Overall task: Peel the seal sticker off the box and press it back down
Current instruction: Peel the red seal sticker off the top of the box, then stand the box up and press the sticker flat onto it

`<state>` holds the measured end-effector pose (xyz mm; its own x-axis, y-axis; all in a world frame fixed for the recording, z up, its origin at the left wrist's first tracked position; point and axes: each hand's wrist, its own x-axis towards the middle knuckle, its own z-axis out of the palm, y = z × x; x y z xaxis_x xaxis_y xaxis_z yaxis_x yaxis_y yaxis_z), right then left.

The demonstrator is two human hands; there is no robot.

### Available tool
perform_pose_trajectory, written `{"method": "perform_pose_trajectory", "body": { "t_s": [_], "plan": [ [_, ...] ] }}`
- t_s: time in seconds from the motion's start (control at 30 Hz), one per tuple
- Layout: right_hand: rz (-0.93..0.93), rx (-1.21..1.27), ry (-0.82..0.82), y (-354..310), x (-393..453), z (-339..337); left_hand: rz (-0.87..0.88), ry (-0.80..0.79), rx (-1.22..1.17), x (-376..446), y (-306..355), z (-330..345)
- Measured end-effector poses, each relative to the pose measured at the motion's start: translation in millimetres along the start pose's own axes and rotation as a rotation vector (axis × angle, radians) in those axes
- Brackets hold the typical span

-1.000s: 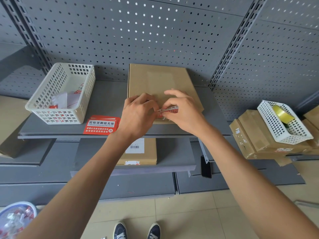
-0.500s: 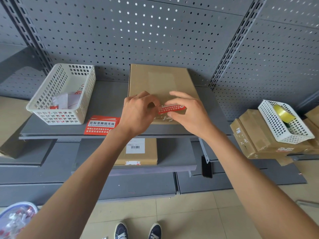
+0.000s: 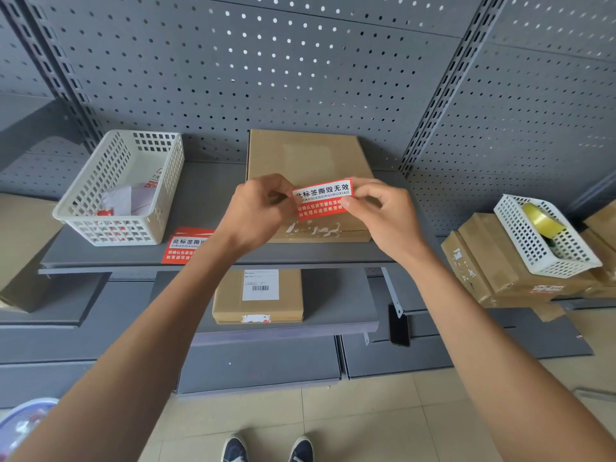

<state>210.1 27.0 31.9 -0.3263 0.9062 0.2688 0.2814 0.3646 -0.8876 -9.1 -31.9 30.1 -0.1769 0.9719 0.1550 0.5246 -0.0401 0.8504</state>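
seal sticker held off the box by both hands

at the far left, a brown carton (image 3: 23,241) was seen at the frame edge, and low in the corner a pale round container (image 3: 23,425) was partly shown. a white slotted basket (image 3: 100,225) was set on the grey shelf (image 3: 213,195), with papers lying inside it. just to its right, a second red sticker (image 3: 186,243) was laid flat on the shelf, partly covered by the left forearm.

the left hand (image 3: 256,211) was raised above the near part of the box, its fingers pinched narrowly on the left end of the seal sticker (image 3: 321,200). the sticker, red with a white band of black characters, was held lifted clear of the box (image 3: 306,155), stretched between the two hands. the box was laid flat on the shelf against the perforated back panel (image 3: 300,61); pale torn residue was noted along its near edge, below the sticker. on the shelf beneath, a smaller box with a barcode label (image 3: 258,295) was placed.

the right hand (image 3: 386,211) was closed on the right end of the sticker, thumb to the front and fingers behind.

further right, stacked cartons (image 3: 493,265) were topped by another white basket (image 3: 566,258) holding a yellow tape roll (image 3: 541,221). a pair of dark shoes (image 3: 266,450) was visible on the tiled floor.
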Motion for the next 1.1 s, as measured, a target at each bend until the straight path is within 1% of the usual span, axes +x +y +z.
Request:
{"method": "perform_pose_trajectory", "body": {
  "t_s": [0.13,0.23,0.4,0.53,0.73,0.87,0.93,1.0,1.1],
  "plan": [
    [-0.002,0.095,0.050,-2.0,-3.5,-2.0,0.003,0.062,-0.106,-4.8,3.7,-0.4],
    [-0.021,0.168,0.075,-12.6,-8.5,-3.7,0.042,0.148,-0.186,-12.1,11.1,2.9],
    [-0.025,0.216,0.092,-24.2,-10.8,-8.0,0.092,0.213,-0.433,-19.3,26.1,7.0],
    [0.006,0.254,0.094,-28.8,-10.3,-11.3,0.124,0.250,-0.504,-20.2,31.6,5.5],
    [0.050,0.304,0.149,-35.5,-13.2,-10.1,0.088,0.278,-0.521,-22.1,36.7,4.1],
    [0.067,0.369,0.200,-41.4,-18.4,-5.4,0.078,0.335,-0.526,-27.1,39.7,4.5],
    [0.062,0.333,0.251,-40.2,-20.5,-1.5,0.062,0.347,-0.507,-29.1,38.7,3.7],
    [0.056,0.259,0.299,-35.1,-21.8,2.4,0.056,0.354,-0.439,-32.3,37.4,4.1],
    [0.049,0.116,0.312,-23.4,-24.6,7.1,0.050,0.379,-0.377,-41.1,36.6,9.5]
  ]
}}
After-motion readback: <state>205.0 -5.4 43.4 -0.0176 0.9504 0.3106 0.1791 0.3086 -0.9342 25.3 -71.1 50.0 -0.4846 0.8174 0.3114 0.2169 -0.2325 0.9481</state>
